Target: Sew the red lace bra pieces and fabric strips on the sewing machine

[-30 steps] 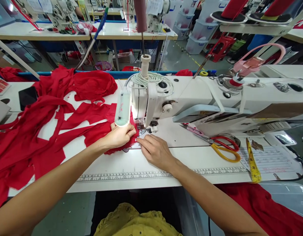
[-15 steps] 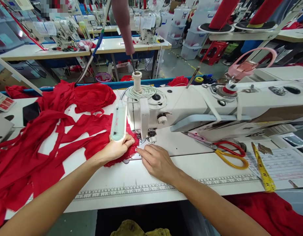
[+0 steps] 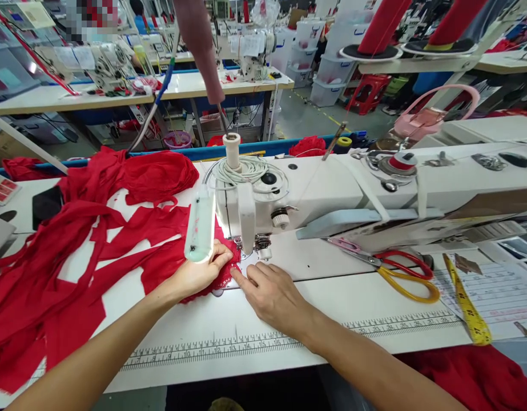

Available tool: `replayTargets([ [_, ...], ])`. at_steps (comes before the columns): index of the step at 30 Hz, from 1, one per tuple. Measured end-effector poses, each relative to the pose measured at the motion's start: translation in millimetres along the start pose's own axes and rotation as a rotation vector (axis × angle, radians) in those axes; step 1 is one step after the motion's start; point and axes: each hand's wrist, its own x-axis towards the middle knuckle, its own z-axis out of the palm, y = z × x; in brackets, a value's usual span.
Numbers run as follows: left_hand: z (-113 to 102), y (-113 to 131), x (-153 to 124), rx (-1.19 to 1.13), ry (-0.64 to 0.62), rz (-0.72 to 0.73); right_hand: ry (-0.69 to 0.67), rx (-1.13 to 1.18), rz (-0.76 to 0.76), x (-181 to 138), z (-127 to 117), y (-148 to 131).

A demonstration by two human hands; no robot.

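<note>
A piece of red fabric with a scalloped, lace-like edge lies at the needle area of a white sewing machine. On its left part rests my left hand, fingers closed on the cloth just left of the presser foot. My right hand is at the fabric's right edge, its index finger reaching to the cloth and the other fingers curled under. The thumb of that hand is hidden. A pale green translucent plate on the machine head partly covers my left hand.
Long red fabric strips spread over the left of the table. Scissors with red and yellow handles lie at right, beside a yellow tape measure and written paper. A printed ruler runs along the front edge.
The whole view has shifted slightly, so the machine and table sit a little lower. Both hands stay on the red fabric by the presser foot, with hardly any movement.
</note>
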Motion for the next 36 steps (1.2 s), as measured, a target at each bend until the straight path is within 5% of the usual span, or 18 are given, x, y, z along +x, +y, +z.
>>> replayTargets([
  [23, 6, -3, -6, 0.192, 0.0, 0.023, -0.01, 0.054, -0.006, -2, 0, 1],
  [36, 22, -11, -33, 0.266, 0.264, 0.356, -0.037, 0.084, 0.018, -1, -2, 2],
])
